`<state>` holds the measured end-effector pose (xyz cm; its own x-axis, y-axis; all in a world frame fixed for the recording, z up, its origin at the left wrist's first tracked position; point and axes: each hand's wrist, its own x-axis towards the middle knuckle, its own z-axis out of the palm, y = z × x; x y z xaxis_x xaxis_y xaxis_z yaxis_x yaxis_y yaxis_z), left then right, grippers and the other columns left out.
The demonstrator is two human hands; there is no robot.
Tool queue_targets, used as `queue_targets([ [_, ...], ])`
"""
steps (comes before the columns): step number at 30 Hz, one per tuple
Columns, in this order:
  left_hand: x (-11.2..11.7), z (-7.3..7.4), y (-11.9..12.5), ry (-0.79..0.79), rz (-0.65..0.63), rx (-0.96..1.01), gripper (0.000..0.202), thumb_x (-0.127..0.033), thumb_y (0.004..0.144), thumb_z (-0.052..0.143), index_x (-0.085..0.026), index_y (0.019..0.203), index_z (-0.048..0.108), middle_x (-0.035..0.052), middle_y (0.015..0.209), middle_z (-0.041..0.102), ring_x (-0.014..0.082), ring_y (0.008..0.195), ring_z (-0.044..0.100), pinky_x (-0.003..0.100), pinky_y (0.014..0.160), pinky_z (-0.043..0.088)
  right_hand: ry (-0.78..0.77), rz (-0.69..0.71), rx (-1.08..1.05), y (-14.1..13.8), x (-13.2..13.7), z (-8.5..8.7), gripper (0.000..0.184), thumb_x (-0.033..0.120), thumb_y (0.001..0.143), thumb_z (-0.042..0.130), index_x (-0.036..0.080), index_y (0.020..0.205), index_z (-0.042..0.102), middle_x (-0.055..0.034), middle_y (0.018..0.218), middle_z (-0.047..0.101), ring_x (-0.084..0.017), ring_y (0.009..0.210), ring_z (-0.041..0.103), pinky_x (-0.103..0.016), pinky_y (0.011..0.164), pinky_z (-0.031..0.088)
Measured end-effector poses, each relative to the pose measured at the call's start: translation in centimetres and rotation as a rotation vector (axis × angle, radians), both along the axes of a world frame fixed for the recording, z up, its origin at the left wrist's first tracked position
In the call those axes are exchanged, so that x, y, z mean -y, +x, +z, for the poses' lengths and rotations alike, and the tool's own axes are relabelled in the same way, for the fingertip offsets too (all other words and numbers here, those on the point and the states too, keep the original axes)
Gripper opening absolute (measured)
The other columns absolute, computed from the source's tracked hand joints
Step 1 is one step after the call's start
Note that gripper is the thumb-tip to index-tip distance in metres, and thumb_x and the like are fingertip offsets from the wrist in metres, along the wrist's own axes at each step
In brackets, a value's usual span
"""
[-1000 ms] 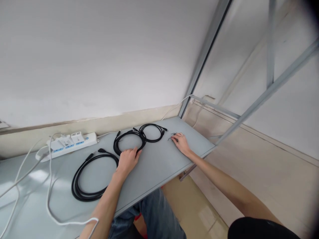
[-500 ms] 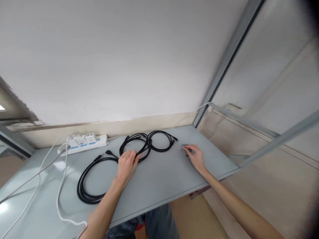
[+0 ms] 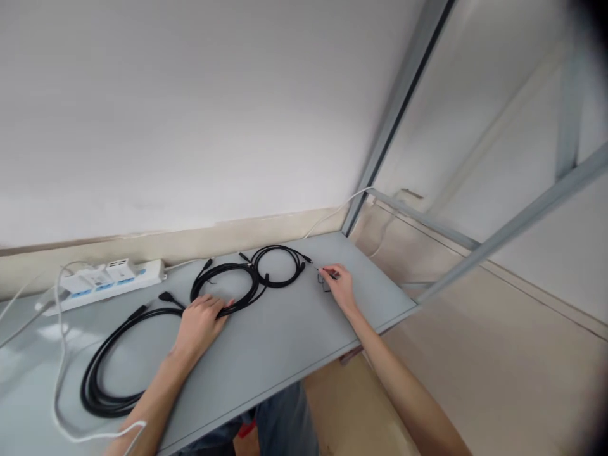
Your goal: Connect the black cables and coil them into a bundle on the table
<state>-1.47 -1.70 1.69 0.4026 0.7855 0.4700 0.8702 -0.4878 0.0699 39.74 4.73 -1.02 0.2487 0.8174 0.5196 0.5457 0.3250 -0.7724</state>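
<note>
- At the lower left of the frame, a white cord [image 3: 59,380] loops over the table [image 3: 275,345] and across your left forearm.
- Above it, left of centre, you have a white power strip [image 3: 154,271] lying near the wall, with white plugs in it.
- In the lower left, a large black coil [image 3: 92,377] lies flat, partly hidden by your left arm.
- Just right of that, your left hand [image 3: 202,322] is closed on the near edge of the middle coil [image 3: 255,288], the cable running between thumb and fingers; that black coil lies left of the frame's centre.
- Just below centre, a small black coil [image 3: 278,286] lies against the middle one, its plug end pointing towards your right hand.
- Right of centre, your right hand [image 3: 338,284] has thumb and fingers pinched on some thin dark wires [image 3: 324,289], low over the table; their exact number is too small to tell.
- Farther right, a grey metal post [image 3: 392,126] slants up to the top edge.
</note>
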Motion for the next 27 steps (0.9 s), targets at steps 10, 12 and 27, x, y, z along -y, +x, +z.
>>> queue_targets([
  [10,-0.2,0.3,-0.4,-0.131,0.035,0.052,0.035,-0.035,0.097,0.046,-0.024,0.066,0.058,0.0061,0.071,0.065,0.025,0.075,0.063,0.034,0.07,0.046,-0.022,0.024,-0.022,0.3,0.0,-0.4,0.039,0.059,0.088,0.069,0.023,0.081,0.08,-0.0067,0.081,0.073,-0.023,0.08,0.061,-0.038,0.075,0.05],
  [12,-0.2,0.4,-0.4,-0.133,0.031,0.047,0.034,-0.035,0.096,0.046,-0.024,0.067,0.059,0.0065,0.071,0.065,0.0256,0.077,0.064,0.035,0.071,0.046,-0.032,0.022,-0.049,0.3,-0.1,-0.3,0.039,0.06,0.086,0.07,0.022,0.081,0.079,-0.0066,0.079,0.072,-0.022,0.077,0.06,-0.037,0.073,0.049],
  [27,0.3,0.8,0.3,-0.073,0.103,0.04,0.041,-0.035,0.101,0.045,-0.023,0.065,0.06,0.01,0.072,0.069,0.028,0.08,0.064,0.038,0.075,0.047,0.246,-0.226,-0.135,-2.8,2.5,2.8,0.033,0.054,0.094,0.061,0.022,0.089,0.066,-0.0077,0.092,0.06,-0.022,0.084,0.057,-0.041,0.081,0.051],
])
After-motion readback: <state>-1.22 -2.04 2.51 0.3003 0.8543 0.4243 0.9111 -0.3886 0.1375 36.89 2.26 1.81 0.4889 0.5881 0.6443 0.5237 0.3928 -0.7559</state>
